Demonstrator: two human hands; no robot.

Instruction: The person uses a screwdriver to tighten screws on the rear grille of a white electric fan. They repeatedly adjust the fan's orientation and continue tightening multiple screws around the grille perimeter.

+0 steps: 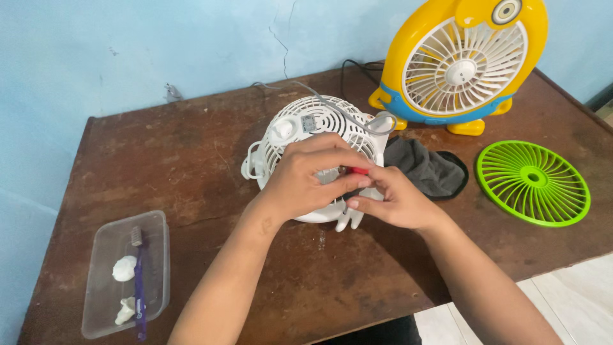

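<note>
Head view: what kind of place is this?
Probably a home repair corner: a worn wooden table against a cracked blue wall, with a white fan being handled and a yellow fan nearby.

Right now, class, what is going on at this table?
A person works with both hands on a small white fan lying grille-up on a brown wooden table. The left hand rests over the grille, and the right hand meets it; between the fingertips is a small red-handled tool. A dark cloth lies beside the fan, with a loose green grille and a yellow fan further right. A clear plastic tray holding a toothbrush sits near left.
</note>
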